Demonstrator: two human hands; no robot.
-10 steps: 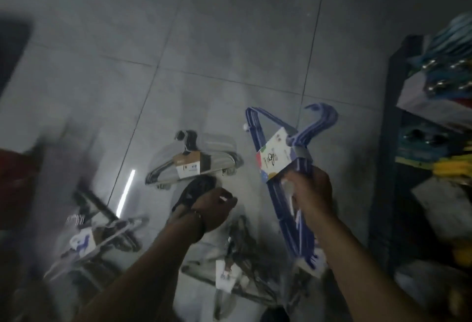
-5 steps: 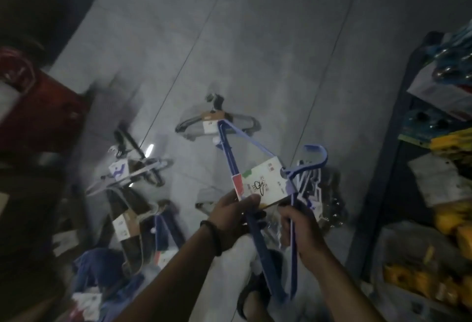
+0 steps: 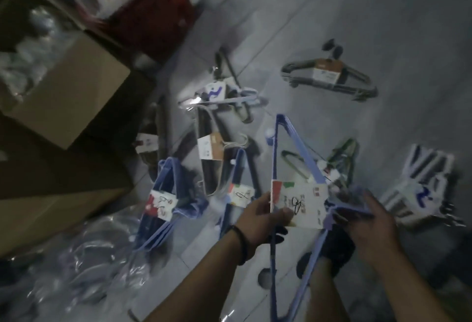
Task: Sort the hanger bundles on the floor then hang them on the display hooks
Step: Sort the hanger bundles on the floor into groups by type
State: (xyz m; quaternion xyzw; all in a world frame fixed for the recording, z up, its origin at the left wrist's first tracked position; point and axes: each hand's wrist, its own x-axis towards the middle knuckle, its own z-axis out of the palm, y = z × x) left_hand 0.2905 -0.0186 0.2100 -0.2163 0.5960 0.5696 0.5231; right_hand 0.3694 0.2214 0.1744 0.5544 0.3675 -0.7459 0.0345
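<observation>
I hold a bundle of blue hangers (image 3: 291, 142) with a white paper label (image 3: 298, 201) above the grey tiled floor. My left hand (image 3: 260, 219) pinches the label's left edge. My right hand (image 3: 367, 222) grips the bundle's hook end. Two more blue bundles (image 3: 166, 194) (image 3: 238, 188) lie on the floor to the left. A grey bundle (image 3: 329, 76) lies farther off, a white-and-dark bundle (image 3: 222, 96) left of it, a beige bundle (image 3: 212, 153) in the middle, a green bundle (image 3: 342, 158) behind the held one, and a white bundle (image 3: 419, 191) at the right.
Brown cardboard boxes (image 3: 66, 96) stack up along the left. A red crate (image 3: 153, 20) stands behind them. Crumpled clear plastic wrap (image 3: 76, 257) covers the floor at the lower left. Bare floor tiles (image 3: 383, 15) stretch to the upper right.
The view has swung left, off the shelf at the right and onto the boxes and more bundles. My left hand keeps hold of the label; the blue bundle stays between both hands.
</observation>
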